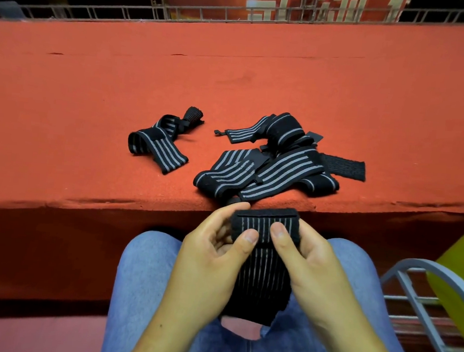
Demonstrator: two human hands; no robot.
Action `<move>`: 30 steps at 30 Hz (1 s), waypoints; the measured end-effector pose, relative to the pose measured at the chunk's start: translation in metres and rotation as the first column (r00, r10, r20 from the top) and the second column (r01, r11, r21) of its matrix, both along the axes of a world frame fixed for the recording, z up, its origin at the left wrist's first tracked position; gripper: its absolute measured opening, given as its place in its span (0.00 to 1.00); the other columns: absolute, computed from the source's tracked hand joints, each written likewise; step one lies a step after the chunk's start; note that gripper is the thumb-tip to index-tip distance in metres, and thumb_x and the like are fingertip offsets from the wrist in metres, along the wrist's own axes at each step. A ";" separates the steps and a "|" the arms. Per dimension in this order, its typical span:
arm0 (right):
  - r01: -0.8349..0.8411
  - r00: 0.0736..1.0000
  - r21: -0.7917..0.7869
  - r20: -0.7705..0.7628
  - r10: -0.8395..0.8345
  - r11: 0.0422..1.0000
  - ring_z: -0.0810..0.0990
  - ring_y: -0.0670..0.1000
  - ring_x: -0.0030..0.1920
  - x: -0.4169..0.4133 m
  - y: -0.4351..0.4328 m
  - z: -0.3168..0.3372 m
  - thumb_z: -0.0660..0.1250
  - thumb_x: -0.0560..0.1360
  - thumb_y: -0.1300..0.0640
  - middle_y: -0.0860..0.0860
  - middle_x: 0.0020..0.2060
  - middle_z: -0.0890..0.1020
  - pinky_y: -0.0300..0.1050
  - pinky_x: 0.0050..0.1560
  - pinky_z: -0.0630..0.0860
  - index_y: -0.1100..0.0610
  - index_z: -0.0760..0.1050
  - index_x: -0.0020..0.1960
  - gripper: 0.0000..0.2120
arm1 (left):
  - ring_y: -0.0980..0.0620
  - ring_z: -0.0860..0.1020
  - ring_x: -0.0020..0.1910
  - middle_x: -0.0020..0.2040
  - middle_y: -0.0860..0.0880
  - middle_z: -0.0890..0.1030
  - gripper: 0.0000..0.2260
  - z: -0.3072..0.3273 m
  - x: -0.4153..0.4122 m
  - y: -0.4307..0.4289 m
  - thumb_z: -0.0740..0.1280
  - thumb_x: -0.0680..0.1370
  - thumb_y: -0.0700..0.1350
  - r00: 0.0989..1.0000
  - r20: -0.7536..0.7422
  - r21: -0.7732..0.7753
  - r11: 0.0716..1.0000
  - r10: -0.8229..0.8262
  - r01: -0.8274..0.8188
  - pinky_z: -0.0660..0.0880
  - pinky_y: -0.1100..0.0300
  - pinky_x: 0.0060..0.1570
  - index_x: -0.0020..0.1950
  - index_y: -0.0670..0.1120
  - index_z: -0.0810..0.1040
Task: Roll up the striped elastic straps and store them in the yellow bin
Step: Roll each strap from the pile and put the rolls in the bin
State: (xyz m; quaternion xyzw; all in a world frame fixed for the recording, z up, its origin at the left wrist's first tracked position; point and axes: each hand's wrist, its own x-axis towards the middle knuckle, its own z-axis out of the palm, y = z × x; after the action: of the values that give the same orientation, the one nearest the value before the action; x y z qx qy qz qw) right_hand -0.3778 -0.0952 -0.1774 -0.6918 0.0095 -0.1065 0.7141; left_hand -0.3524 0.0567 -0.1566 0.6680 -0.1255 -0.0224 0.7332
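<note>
Closest in, over the lap in blue jeans [145,280], both hands hold one striped strap [262,275]. The left hand [210,254] and right hand [310,259] each pinch its upper end, thumbs pressed on the front face and the other fingers curled behind. Just above the thumbs the strap is folded over into a thick first turn. Below them, the loose tail hangs flat between the knees.

The roll looks barely begun, and the risk is in the stretch. If one thumb lifts before the other has a firm hold, the turn may spring open. Uneven pressure from the two thumbs would probably skew the roll into a cone, which comes apart easily in storage. The hanging tail could also twist.

Just beyond the fingertips is the edge of the red table [177,74], where a pile of straps [267,170] lies tangled. Pulling one free carelessly might drag others off the edge. Further left of the fingers lies a lone strap [155,144]. Off to the right, behind a grey metal frame [410,290], a yellow bin [459,271] is partly in view. Its opening is hidden.
</note>
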 end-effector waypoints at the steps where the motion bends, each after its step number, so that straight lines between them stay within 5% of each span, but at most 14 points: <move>1: 0.002 1.000 0.010 -0.006 -0.001 1.000 0.87 0.50 0.58 0.000 0.000 0.000 0.66 0.80 0.46 0.50 0.54 0.89 0.55 0.62 0.80 0.45 0.84 0.58 0.11 | 0.56 0.85 0.54 0.54 0.52 0.87 0.16 0.000 0.000 0.000 0.71 0.79 0.34 1.000 0.007 0.000 1.000 0.001 -0.001 0.78 0.67 0.53 0.62 0.50 0.81; 10: -0.021 0.990 0.076 -0.136 0.032 0.997 0.87 0.51 0.57 -0.002 0.001 0.002 0.68 0.75 0.35 0.51 0.52 0.89 0.55 0.62 0.80 0.48 0.86 0.56 0.20 | 0.53 0.84 0.58 0.56 0.51 0.86 0.17 0.000 0.001 0.002 0.71 0.79 0.33 0.995 0.090 -0.009 0.999 0.043 -0.043 0.78 0.65 0.55 0.61 0.51 0.81; 14: -0.025 0.987 0.059 -0.157 0.034 0.998 0.85 0.59 0.62 -0.002 0.000 0.001 0.68 0.67 0.20 0.55 0.55 0.89 0.66 0.68 0.77 0.50 0.85 0.59 0.38 | 0.54 0.83 0.59 0.56 0.53 0.85 0.19 0.000 0.003 0.003 0.70 0.78 0.29 0.983 0.175 0.037 0.997 0.058 -0.065 0.78 0.64 0.57 0.59 0.51 0.81; 18: -0.057 0.988 0.088 -0.138 0.069 0.994 0.85 0.52 0.63 -0.002 0.000 0.004 0.66 0.63 0.17 0.51 0.57 0.89 0.63 0.71 0.75 0.47 0.85 0.61 0.42 | 0.55 0.81 0.62 0.58 0.54 0.85 0.20 0.000 0.003 0.004 0.68 0.76 0.26 0.979 0.198 0.051 0.997 0.046 -0.057 0.77 0.58 0.64 0.57 0.49 0.82; 21: -0.032 0.991 0.099 -0.125 0.044 0.995 0.85 0.54 0.64 -0.001 0.001 0.006 0.67 0.65 0.19 0.52 0.57 0.88 0.65 0.72 0.74 0.47 0.85 0.61 0.39 | 0.56 0.80 0.65 0.60 0.55 0.85 0.21 0.000 0.002 0.004 0.68 0.75 0.24 0.984 0.174 0.047 0.998 0.035 -0.043 0.76 0.54 0.68 0.54 0.50 0.83; 26: 0.003 0.994 0.121 -0.113 0.011 0.993 0.86 0.56 0.62 -0.002 0.000 0.008 0.68 0.76 0.38 0.54 0.55 0.89 0.65 0.70 0.76 0.50 0.86 0.59 0.20 | 0.54 0.79 0.67 0.64 0.55 0.83 0.21 -0.001 0.002 0.002 0.70 0.75 0.27 0.991 0.131 0.053 0.998 0.014 -0.021 0.74 0.46 0.70 0.52 0.54 0.82; 30: 0.011 0.994 0.130 -0.109 0.003 0.991 0.86 0.58 0.59 -0.001 -0.003 0.006 0.68 0.77 0.45 0.55 0.54 0.89 0.67 0.68 0.77 0.52 0.85 0.59 0.16 | 0.55 0.80 0.65 0.63 0.57 0.82 0.20 0.000 -0.002 0.002 0.73 0.75 0.33 0.993 0.097 0.105 0.993 -0.066 0.056 0.76 0.55 0.66 0.59 0.56 0.81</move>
State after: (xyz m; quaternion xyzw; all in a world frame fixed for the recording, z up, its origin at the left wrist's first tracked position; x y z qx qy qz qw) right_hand -0.3792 -0.0980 -0.1716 -0.6485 0.0564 -0.0692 0.7559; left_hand -0.3540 0.0586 -0.1563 0.7008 -0.1812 -0.0178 0.6897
